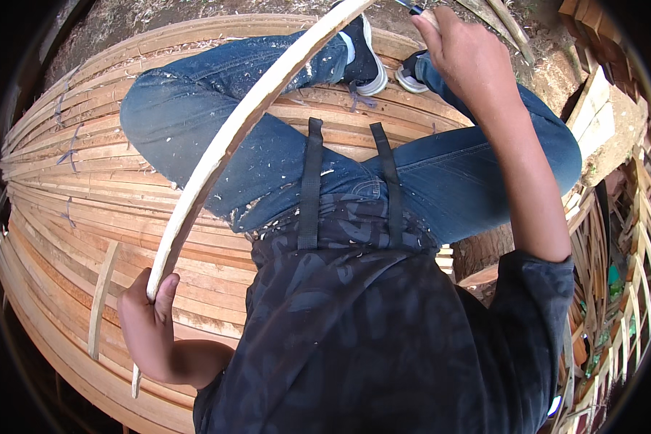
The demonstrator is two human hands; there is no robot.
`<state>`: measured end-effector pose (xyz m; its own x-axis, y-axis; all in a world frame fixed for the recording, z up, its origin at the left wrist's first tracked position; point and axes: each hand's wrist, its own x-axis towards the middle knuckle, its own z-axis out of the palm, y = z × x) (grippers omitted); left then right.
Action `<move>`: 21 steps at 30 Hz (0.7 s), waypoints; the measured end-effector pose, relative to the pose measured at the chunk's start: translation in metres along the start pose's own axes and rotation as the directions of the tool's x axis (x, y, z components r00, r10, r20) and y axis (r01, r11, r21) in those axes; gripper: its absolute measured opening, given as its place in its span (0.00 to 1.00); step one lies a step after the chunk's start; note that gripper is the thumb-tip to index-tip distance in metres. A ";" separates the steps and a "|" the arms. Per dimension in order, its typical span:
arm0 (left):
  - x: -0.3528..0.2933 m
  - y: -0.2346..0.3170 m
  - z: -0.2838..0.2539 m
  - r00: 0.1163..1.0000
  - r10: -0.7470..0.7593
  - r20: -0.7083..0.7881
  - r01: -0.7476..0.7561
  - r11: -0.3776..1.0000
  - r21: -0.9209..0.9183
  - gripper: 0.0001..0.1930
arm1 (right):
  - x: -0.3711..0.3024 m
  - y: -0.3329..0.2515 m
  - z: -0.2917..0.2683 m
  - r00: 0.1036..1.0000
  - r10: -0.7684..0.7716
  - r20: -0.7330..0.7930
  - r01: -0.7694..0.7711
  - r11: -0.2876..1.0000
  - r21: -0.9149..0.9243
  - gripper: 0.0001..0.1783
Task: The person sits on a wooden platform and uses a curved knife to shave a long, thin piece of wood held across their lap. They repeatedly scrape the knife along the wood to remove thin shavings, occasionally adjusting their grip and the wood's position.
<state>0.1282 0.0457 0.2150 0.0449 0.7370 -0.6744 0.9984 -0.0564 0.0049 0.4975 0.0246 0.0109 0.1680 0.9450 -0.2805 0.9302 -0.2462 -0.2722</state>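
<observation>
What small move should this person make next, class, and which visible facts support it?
Probably, with the right hand, bring the slim tool onto the browner edge of the wooden strip. The left hand grips the strip low down, its broad face looks pale and pared while that edge does not, and pale flecks dot the jeans.

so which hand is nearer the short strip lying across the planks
Left. The left hand is just right of the short strip; the right hand is far off, upper right.

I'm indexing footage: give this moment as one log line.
left hand: gripping pale wooden strip | right hand: holding tool, partly out of frame | wooden slats: beneath legs
</observation>
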 end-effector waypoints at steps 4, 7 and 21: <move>0.001 -0.001 -0.005 0.999 -0.039 0.036 0.040 0.999 -0.027 0.19 | -0.009 -0.011 0.014 0.995 -0.095 -0.028 0.096 0.995 0.023 0.19; 0.000 0.004 -0.009 0.997 -0.014 0.071 0.013 1.000 0.014 0.19 | 0.017 0.078 0.053 0.981 0.031 -0.191 -0.078 0.966 -0.246 0.22; 0.001 -0.002 -0.012 0.991 -0.033 0.132 0.040 0.998 -0.049 0.21 | 0.024 0.065 0.046 0.985 0.159 -0.068 -0.166 0.978 -0.123 0.26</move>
<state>0.1271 0.0542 0.2232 0.0066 0.6435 -0.7654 0.9999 0.0064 0.0139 0.5476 0.0215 -0.0558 0.3353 0.9065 -0.2567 0.9223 -0.3715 -0.1070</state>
